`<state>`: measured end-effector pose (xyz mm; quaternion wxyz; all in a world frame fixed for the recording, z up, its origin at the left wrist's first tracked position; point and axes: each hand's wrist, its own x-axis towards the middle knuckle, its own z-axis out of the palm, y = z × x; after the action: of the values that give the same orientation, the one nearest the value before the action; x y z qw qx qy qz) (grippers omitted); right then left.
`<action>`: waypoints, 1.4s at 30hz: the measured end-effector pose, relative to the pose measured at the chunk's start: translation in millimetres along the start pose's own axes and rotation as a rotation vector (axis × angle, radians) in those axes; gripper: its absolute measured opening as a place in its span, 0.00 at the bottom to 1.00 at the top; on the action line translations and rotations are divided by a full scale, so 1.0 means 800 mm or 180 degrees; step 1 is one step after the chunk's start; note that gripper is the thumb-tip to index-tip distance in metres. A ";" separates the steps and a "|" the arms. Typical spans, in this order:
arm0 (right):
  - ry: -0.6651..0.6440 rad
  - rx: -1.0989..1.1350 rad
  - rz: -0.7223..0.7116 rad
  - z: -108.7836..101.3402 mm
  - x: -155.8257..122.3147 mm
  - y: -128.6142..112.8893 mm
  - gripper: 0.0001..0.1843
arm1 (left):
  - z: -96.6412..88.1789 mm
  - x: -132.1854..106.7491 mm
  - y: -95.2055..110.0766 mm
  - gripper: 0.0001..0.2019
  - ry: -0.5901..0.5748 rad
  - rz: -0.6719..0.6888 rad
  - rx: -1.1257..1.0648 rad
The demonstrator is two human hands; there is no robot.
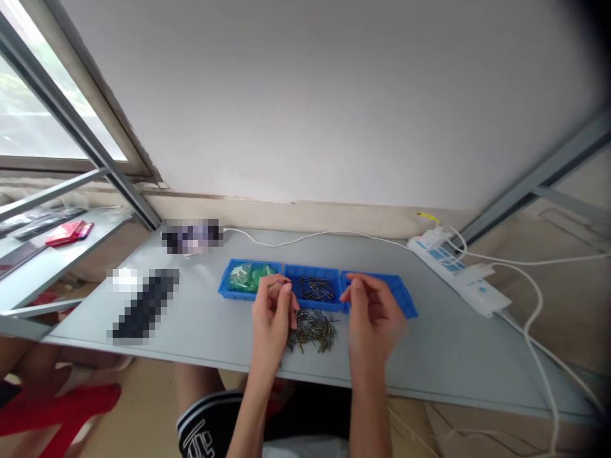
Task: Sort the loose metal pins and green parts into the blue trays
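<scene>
My left hand (273,312) is closed in a pinch on a thin dark pin, held above the front edge of the blue trays. My right hand (371,313) hovers over the right blue tray (403,299), fingers curled together and blurred; I cannot make out anything in them. Between the hands a loose pile of small dark pins (315,329) lies on the grey table (449,350). The middle blue tray (312,287) holds more dark pins. The left blue tray (247,278) holds small green and clear parts.
A white power strip (456,270) with plugs and white cables lies at the back right. A white cable (305,237) runs along the back. Blurred-out items lie at the left. A side shelf (42,254) carries red and dark objects.
</scene>
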<state>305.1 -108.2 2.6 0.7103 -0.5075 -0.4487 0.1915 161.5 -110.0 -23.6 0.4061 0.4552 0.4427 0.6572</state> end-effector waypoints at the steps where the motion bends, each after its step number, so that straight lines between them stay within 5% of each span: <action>1: 0.0116 0.0094 0.0072 0.003 0.001 -0.003 0.15 | 0.002 0.002 0.004 0.16 -0.0017 0.0003 -0.0077; 6: -0.0225 0.0051 0.0386 -0.009 -0.031 0.013 0.16 | -0.007 -0.017 -0.008 0.15 -0.0315 -0.0137 -0.0019; 13: -0.0830 -0.0249 0.0231 -0.054 -0.078 0.043 0.12 | -0.035 -0.060 -0.039 0.13 -0.0592 -0.0409 0.0025; 21: -0.1443 -0.0320 0.0157 -0.041 -0.087 0.039 0.08 | -0.039 -0.065 -0.034 0.12 -0.0837 -0.0514 0.0139; 42: -0.1291 -0.0149 0.0018 -0.033 -0.077 0.054 0.10 | -0.021 -0.043 -0.041 0.05 -0.0948 -0.0337 0.0434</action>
<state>302.6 -149.9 -65.1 0.5928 -0.4762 -0.5854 0.2814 158.2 -136.8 -66.4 0.4695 0.5501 0.4446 0.5286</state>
